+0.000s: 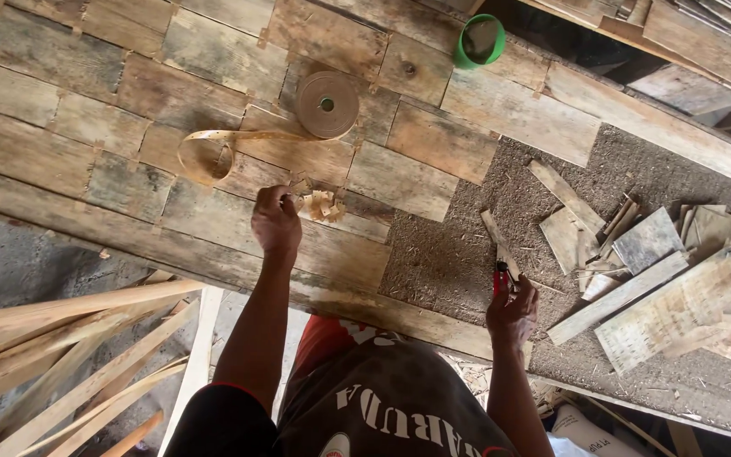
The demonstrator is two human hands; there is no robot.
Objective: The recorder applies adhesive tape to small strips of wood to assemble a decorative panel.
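small tan tape pieces (321, 204) piled on planks, red-handled cutter (501, 276) held upright

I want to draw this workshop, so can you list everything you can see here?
Veneer sheet: one patchwork of brown-grey wood pieces, covers the table's left and middle.
Tape roll: one, tan, on the sheet near the top, with a loose strip curling to the left.
Cup: one, green, at the top edge.
Cut tape bits: small pile, tan, beside the left hand.
Wood scraps: many, pale brown and grey, heaped on the right.
Bare board: one, rough brown, under the scraps.
Wood slats: several, light brown, lower left below the table.
Red-handled tool: one, in the right hand.
Left hand: pressing on the sheet.
Right hand: gripping the tool.
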